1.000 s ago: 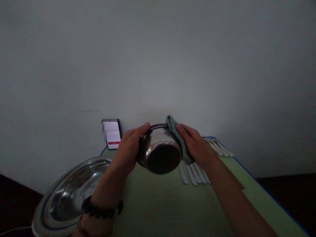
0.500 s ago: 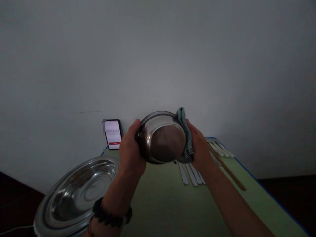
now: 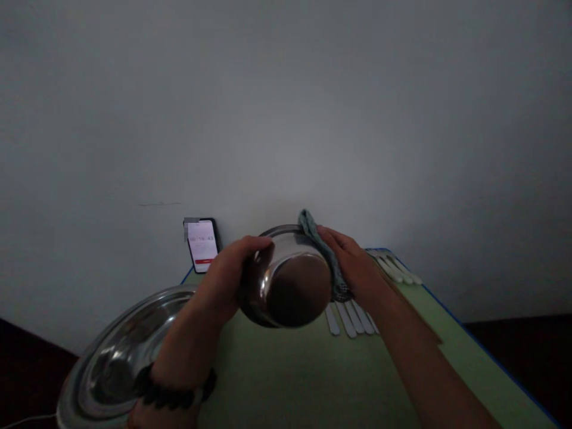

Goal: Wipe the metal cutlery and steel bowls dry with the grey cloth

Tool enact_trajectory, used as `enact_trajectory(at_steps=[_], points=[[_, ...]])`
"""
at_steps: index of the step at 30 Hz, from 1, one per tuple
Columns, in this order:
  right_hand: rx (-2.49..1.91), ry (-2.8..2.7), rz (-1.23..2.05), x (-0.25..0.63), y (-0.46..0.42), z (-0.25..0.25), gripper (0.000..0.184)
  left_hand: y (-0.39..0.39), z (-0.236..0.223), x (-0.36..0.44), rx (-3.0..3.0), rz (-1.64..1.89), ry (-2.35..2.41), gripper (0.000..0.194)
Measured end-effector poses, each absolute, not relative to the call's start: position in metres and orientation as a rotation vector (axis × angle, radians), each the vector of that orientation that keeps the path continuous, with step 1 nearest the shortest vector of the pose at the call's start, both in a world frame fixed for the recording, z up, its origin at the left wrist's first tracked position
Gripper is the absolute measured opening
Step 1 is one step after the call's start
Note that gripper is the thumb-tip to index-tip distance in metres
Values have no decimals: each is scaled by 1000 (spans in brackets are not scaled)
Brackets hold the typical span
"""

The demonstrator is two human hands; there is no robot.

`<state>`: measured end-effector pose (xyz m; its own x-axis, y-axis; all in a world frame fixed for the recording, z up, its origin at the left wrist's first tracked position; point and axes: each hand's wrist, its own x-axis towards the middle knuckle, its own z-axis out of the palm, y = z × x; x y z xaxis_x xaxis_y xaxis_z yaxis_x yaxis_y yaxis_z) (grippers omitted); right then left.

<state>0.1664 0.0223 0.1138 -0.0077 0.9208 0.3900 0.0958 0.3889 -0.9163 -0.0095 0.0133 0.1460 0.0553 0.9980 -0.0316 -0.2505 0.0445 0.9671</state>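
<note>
A shiny metal bowl (image 3: 297,289) is held up over the table, its flat base turned toward me. My left hand (image 3: 227,274) grips its left side, with the thumb on the outer wall near the rim. On the right, my right hand (image 3: 353,262) presses a folded grey-green cloth (image 3: 328,256) against the bowl's rim and side. The fingers behind the bowl and cloth are hidden. Below and to the right, several metal-handled utensils (image 3: 348,320) lie on the table, their far ends covered by the bowl and cloth.
A large metal basin (image 3: 120,351) stands at the left. Behind it a phone (image 3: 203,244) with a lit screen leans against the wall. Several white-handled utensils (image 3: 397,268) lie at the back right of the green table (image 3: 313,381), near a wooden stick (image 3: 424,325) partly behind my right forearm.
The bowl has come down and tilted a little, with both hands moving along. My left thumb now lies further over the bowl's wall, and the cloth has shifted left with my right hand.
</note>
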Motion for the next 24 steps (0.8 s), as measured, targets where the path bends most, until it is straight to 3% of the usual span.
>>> enact_trajectory(at_steps=[14, 24], points=[[-971, -1390, 906, 165, 24, 111, 38, 12, 143, -7, 1066, 1225, 955, 21], [-777, -899, 924, 143, 23, 99, 45, 14, 133, 19, 828, 1763, 854, 25]])
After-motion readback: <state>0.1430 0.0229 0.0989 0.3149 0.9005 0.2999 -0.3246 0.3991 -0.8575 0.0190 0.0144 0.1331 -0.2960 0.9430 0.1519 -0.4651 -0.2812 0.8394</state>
